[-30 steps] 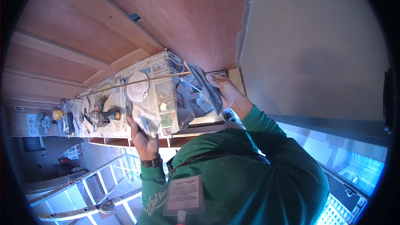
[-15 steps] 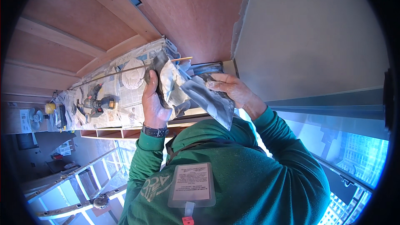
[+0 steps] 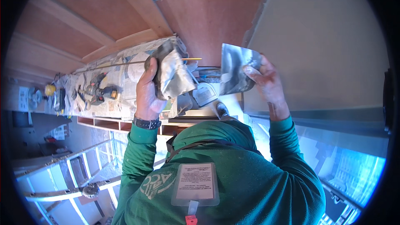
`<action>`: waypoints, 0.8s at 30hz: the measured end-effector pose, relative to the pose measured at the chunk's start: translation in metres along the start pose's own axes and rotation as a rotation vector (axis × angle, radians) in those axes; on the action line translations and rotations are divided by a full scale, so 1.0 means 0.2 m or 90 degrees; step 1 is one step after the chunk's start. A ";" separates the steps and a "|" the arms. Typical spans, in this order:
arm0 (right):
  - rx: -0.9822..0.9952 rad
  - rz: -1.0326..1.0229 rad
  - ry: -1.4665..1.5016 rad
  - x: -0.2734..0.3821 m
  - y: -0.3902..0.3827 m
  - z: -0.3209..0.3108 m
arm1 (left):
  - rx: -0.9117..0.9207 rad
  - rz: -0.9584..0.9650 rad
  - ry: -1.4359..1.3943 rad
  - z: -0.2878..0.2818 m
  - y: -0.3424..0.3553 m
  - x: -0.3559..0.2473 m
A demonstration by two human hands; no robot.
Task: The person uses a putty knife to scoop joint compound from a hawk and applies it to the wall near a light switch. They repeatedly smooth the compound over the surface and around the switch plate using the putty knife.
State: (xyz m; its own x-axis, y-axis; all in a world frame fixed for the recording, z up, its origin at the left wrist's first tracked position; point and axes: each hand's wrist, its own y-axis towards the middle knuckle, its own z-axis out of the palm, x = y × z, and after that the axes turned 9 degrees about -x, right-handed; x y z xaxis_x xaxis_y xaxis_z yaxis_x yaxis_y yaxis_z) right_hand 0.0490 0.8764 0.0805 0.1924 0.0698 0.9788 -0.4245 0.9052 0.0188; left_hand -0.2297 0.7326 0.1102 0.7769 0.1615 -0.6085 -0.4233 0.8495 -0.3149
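My left hand (image 3: 148, 91) is closed on a crumpled sheet (image 3: 175, 75) with a dark edge and a pale, silvery face. Raised to the right of it, my right hand (image 3: 266, 81) grips a smoother grey sheet (image 3: 233, 66), thumb over its face. The two sheets are apart. Behind them, a long thin rod (image 3: 191, 58) crosses above the newspaper-covered surface (image 3: 129, 100).
A power drill (image 3: 98, 93) lies on the newspaper with a yellow object (image 3: 51, 89) farther left. Wood panels (image 3: 83, 16) stand beyond, a grey wall (image 3: 316, 50) is at the right, and metal ladders (image 3: 68, 193) are at lower left.
My left hand has risen with its sheet. The sheets came together half a second ago and are now apart, my right hand having moved rightward and up with the grey one.
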 end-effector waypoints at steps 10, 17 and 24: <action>0.123 -0.592 -0.479 0.34 -0.05 0.18 | -0.067 0.047 0.131 0.14 -0.03 -0.11; 0.140 -0.658 -0.588 0.39 -0.05 0.25 | -0.067 0.125 0.192 0.20 -0.07 -0.09; 0.207 -0.661 -0.642 0.33 0.00 0.23 | -0.120 0.198 0.183 0.18 -0.05 -0.04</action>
State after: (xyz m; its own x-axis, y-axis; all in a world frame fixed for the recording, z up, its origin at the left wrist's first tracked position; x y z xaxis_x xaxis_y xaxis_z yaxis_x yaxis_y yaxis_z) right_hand 0.0215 0.8630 0.1552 -0.0969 -0.9702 0.2220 -0.6854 0.2268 0.6920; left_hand -0.2148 0.7416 0.1444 0.4506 0.2254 -0.8638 -0.7133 0.6728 -0.1965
